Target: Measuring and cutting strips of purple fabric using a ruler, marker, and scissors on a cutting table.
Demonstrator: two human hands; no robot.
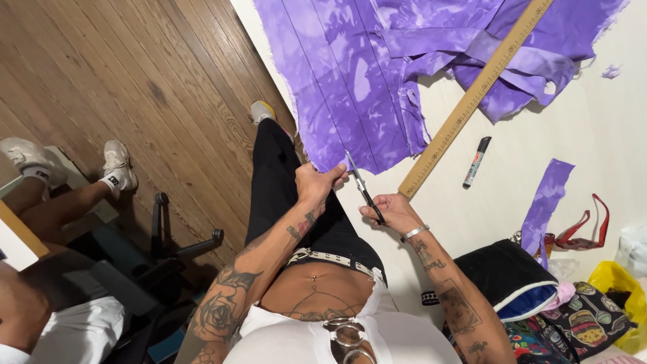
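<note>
**Purple cloth held at its edge while scissors are set to it**

Head view: A white tabletop (606, 135) is seen from above, with a large piece of purple tie-dyed fabric (344, 81) spread over its upper part, from about 11 o'clock to 1 o'clock. The lower edge of the fabric is pinched by the left hand (317, 183), whose grip is closed on the cloth at the table's edge. Just to its 3 o'clock, black-handled scissors (364, 189) are held in the right hand (393, 212); the grip is closed around the handles, and the blades are pointed toward 11 o'clock, their tips meeting the fabric's hem beside the left fingers. A silver bracelet (414, 233) is worn on the right wrist.

A long wooden ruler (472, 101) is laid diagonally from 1 o'clock down toward the centre, partly over the fabric. A black marker (477, 162) lies on the bare tabletop just beside the ruler, at its 4 o'clock. A separate purple fabric strip (547, 202) lies at 3 o'clock, with red-framed glasses (586, 232) near it. A dark cushion (505, 276) and a patterned bag (586, 320) are seen at 4 o'clock. On the wooden floor (135, 67) at 9 o'clock, another person's legs in white sneakers (118, 165) are visible beside an office chair base (182, 246).
</note>
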